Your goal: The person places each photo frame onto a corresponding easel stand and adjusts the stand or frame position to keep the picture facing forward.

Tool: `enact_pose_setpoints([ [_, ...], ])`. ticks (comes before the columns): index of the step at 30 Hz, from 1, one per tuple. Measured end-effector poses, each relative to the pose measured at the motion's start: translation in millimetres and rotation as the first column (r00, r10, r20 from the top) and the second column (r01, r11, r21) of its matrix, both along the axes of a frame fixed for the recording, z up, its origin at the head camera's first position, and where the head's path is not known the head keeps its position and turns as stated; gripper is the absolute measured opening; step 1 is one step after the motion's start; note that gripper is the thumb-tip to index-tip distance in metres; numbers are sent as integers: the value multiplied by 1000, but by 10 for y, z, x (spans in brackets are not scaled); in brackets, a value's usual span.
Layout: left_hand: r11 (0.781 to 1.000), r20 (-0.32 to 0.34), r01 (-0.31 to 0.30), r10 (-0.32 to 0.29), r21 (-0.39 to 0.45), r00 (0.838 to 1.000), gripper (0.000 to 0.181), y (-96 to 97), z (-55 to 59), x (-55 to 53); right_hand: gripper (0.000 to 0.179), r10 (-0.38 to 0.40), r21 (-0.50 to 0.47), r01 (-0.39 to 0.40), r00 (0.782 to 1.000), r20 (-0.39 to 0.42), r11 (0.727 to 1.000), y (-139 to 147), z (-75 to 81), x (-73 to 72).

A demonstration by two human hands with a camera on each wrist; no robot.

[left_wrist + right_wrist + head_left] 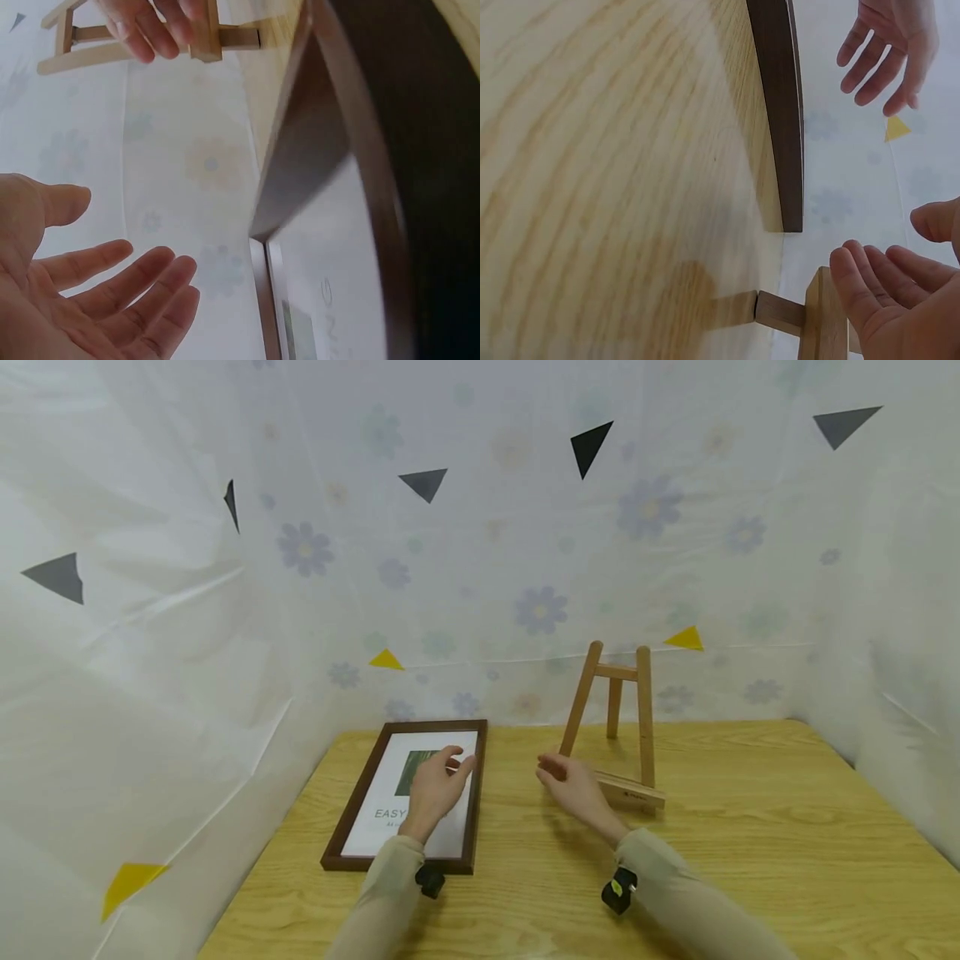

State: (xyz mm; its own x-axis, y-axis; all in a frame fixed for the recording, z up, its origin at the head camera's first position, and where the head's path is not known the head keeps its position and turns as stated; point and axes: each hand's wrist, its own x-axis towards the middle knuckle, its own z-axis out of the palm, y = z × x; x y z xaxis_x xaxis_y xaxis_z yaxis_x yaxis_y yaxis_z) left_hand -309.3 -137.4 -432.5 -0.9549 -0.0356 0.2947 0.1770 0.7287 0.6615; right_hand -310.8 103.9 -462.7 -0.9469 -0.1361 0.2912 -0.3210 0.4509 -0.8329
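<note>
A dark brown picture frame (480, 793) lies flat on the table, with a white sheet inside that bears a green picture and printed letters. Above its right part hovers my left hand (437, 789), fingers loosely bent and apart, holding nothing. The left wrist view shows that hand (112, 285) with its palm bare beside the frame (330, 142). To the right a small wooden easel (647, 718) stands upright on its legs. My right hand (573, 789) is in front of the left end of its ledge (630, 792), fingers relaxed and nothing in them; whether it touches the ledge I cannot tell.
The wood-grain table (750, 827) extends right of the easel and toward me. White sheeting with printed flowers (540, 610) hangs close behind the table and along both sides. Several grey, black and yellow triangles are on it.
</note>
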Motion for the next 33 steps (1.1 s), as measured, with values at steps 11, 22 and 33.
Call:
enact_pose_setpoints([
  [11, 998, -34, 54, -52, 34, 998, 39, -341, -54, 6, 35, 78, -199, -57, 992, 100, 978, -58, -73, -5],
  [22, 992, 16, 119, -120, 41, 993, 37, -736, -104, -7, 30, 165, -286, -127, 980, 113, 950, -155, -145, -10],
  [33, 959, 182, 151, -197, 240, 963, 40, -1070, -113, -20, 48, 298, -373, -183, 913, 278, 910, -243, -236, -51],
])
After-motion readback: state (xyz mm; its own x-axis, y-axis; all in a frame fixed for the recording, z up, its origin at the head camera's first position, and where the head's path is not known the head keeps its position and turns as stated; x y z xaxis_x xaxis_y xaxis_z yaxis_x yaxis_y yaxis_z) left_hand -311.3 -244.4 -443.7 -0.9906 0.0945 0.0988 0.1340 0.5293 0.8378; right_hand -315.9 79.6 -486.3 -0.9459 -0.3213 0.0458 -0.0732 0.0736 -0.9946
